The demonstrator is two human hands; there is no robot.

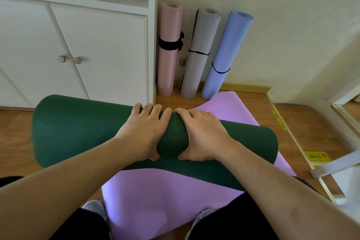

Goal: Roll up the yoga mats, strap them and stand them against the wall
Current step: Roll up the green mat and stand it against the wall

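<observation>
The green mat [78, 128] is rolled into a thick roll and lies across the purple mat [155, 191], which is spread flat on the wooden floor [15, 138]. Both hands rest on the middle of the roll, close beside each other. The left hand [142, 132] and the right hand [202, 134] each have their fingers [148, 110] curved over the top and the thumb underneath, so they are clamped on the green mat. Behind, a pink mat [169, 48], a grey mat [198, 54] and a blue mat [224, 54] stand rolled and strapped against the wall [292, 25], just beside a white cabinet [97, 54].
</observation>
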